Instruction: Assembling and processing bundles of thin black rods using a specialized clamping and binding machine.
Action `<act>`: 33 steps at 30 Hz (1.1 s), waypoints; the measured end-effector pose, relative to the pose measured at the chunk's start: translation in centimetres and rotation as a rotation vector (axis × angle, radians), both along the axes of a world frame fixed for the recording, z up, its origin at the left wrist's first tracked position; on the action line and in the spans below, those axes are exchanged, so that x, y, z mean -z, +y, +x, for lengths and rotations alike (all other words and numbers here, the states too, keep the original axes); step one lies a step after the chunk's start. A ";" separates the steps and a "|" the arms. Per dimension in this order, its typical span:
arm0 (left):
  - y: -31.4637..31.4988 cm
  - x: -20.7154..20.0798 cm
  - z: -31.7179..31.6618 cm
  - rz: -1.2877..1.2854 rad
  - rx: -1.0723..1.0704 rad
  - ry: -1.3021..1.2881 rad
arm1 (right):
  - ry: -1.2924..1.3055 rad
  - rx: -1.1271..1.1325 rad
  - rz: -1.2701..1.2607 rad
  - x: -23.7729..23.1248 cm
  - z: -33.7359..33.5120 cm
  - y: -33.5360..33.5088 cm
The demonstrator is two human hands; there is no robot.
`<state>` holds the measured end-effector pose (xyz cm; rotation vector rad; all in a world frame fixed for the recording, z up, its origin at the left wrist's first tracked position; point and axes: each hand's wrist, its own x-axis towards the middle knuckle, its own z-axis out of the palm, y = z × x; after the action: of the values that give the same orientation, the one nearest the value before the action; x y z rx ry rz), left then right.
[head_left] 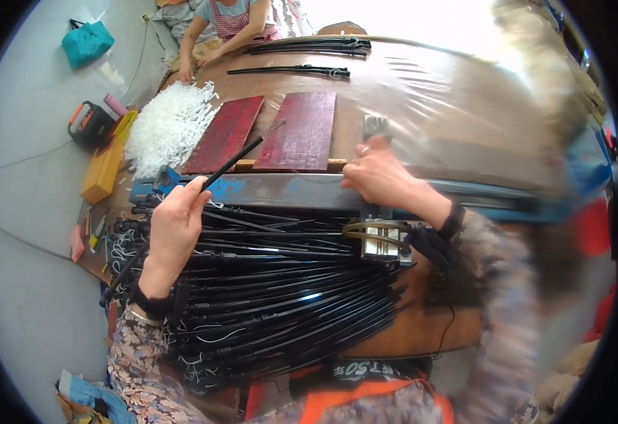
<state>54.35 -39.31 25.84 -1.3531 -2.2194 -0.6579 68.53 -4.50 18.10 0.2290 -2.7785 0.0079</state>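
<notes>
My left hand is closed round a thin black rod, which slants up and to the right. A fine coiled spring sticks out of the rod's far end. Over the blue-grey metal rail, my right hand has its fingers curled together. A faint thin coil runs along the rail toward those fingertips; whether they grip it is unclear. Below both hands lies a big pile of black rods, with white cord loops at their left ends. A small metal fixture stands by my right wrist.
Two dark red boards lie beyond the rail, beside a heap of white strips. Black rod bundles rest farther back. Across the table, a person in a checked apron works with both hands low. A yellow box stands left.
</notes>
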 end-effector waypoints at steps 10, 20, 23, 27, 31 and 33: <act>5.9 0.2 0.0 -0.072 0.117 0.019 | 0.118 0.010 -0.993 -0.3 7.5 4.1; 0.6 -0.6 0.6 -0.044 0.015 0.017 | 0.162 -0.033 -0.393 0.3 0.2 1.8; -0.8 -0.3 0.4 -0.060 -0.048 -0.018 | 0.212 -0.034 -0.328 0.5 0.0 2.2; -0.6 0.0 0.2 -0.019 -0.013 -0.036 | 0.191 -0.033 -0.403 1.6 0.3 3.3; 0.4 0.2 0.4 -0.025 -0.007 -0.067 | -0.082 0.008 -0.324 1.1 -0.4 1.8; 0.6 0.2 0.4 0.007 0.003 -0.081 | 0.235 -0.063 -0.396 0.7 -0.5 1.3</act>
<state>54.74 -38.70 25.61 -1.3485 -2.2768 -0.7327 67.99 -3.21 17.39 0.1992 -2.4704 0.5070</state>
